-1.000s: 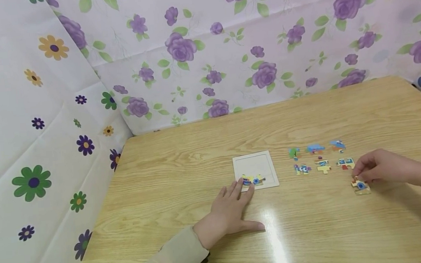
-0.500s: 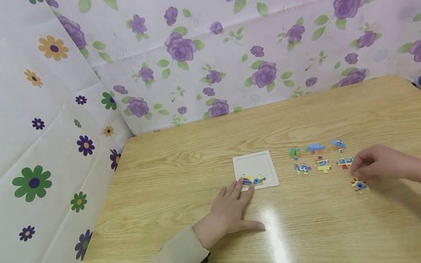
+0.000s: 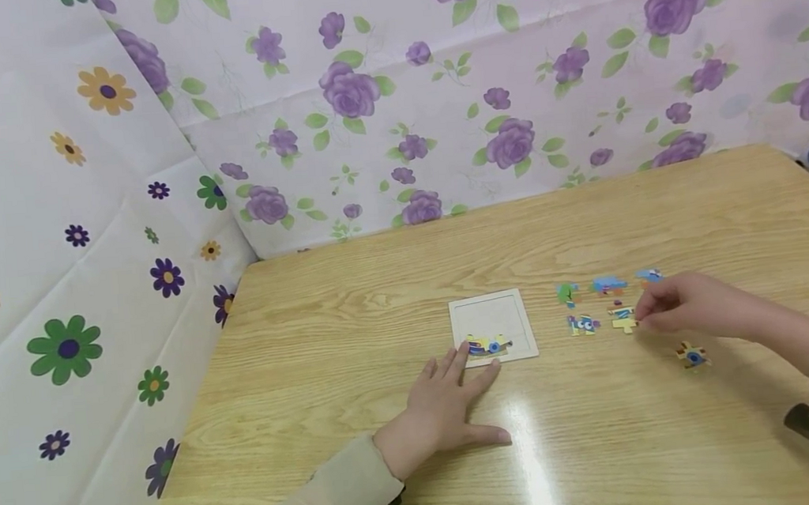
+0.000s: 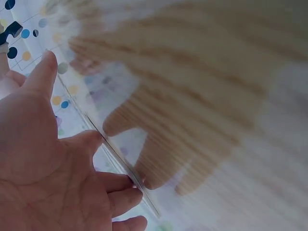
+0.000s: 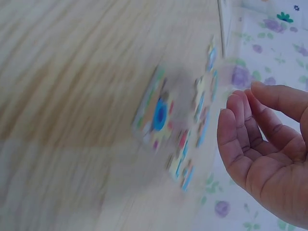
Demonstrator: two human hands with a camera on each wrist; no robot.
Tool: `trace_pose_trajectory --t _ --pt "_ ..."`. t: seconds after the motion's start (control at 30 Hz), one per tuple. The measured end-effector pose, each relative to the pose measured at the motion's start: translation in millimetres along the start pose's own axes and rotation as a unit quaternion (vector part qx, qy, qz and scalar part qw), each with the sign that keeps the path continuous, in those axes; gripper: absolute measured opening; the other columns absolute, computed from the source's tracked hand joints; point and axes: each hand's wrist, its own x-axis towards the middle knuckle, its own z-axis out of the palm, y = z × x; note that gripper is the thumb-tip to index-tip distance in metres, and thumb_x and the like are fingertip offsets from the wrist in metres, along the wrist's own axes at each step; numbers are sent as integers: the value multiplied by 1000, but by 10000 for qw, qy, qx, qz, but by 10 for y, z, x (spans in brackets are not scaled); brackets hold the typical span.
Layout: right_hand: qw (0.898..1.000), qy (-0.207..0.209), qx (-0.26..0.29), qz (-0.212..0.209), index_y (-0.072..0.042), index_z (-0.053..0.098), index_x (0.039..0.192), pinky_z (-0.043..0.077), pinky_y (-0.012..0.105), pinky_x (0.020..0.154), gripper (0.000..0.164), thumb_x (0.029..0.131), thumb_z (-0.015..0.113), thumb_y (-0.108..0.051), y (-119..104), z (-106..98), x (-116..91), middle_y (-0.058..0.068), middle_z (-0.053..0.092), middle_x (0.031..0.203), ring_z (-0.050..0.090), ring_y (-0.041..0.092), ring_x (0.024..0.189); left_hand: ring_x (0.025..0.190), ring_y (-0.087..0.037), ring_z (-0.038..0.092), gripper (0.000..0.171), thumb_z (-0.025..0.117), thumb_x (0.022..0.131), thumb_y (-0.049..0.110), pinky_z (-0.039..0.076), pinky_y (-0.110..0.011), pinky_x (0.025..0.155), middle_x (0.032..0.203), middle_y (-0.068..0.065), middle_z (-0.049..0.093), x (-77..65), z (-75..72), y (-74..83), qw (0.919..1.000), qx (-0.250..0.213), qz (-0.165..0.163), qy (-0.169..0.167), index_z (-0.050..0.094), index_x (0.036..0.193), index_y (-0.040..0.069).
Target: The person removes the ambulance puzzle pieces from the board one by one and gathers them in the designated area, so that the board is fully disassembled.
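Observation:
My left hand (image 3: 439,404) lies palm down with fingers spread, fingertips at the lower edge of a white square puzzle tray (image 3: 491,309). In the tray's lower part, yellow and blue puzzle pieces (image 3: 499,346) are partly covered by my fingers. The left wrist view shows the left hand (image 4: 72,159) low over the shiny tabletop. My right hand (image 3: 687,308) hovers over the loose pieces, fingers loosely bent, beside a yellow puzzle piece (image 3: 624,321); the right wrist view shows nothing between its fingertips. A puzzle piece with a blue wheel (image 3: 693,356) lies nearer me.
Other loose puzzle pieces lie in rows right of the tray: a green one (image 3: 567,294), a blue one (image 3: 608,284) and one with cartoon eyes (image 3: 583,325). The wooden table (image 3: 324,314) ends at a flowered cloth (image 3: 368,152) behind.
My right hand has left the blue-wheel piece, which now lies flat on the table, and has moved left and away over the loose pieces. The left hand stays almost still.

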Motion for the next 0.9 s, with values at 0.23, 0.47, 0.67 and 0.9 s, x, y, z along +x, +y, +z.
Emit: trace_pose_trajectory --t 0.23,0.47,0.67,0.9 --pt "9999 -6 126 -77 -3 66 100 49 24 64 15 91 63 -15 -171 72 123 4 67 96 55 4 76 147 -25 14 94 39 75 84 18 -43 118 160 -10 6 12 14 18 10000 48 -64 -59 8 152 39" --pt "9993 66 327 -163 -3 67 99 50 27 63 16 90 64 -15 -313 169 262 5 68 91 55 8 74 147 -26 15 94 40 75 83 19 -45 117 160 -11 7 9 27 13 10000 -21 -36 -52 10 152 39" --pt "9981 50 476 -397 -3 68 96 51 27 67 13 90 64 -14 -438 255 383 7 69 94 61 14 80 146 -27 17 92 40 76 82 23 -45 116 160 -12 9 5 21 10 10000 37 18 8 13 152 39" --pt "9959 57 370 -820 -3 67 97 53 27 76 10 89 63 -6 -565 354 513 8 69 98 63 17 90 146 -27 17 90 40 77 82 24 -45 116 160 -12 9 22 28 9 10000 11 19 41 14 152 38"
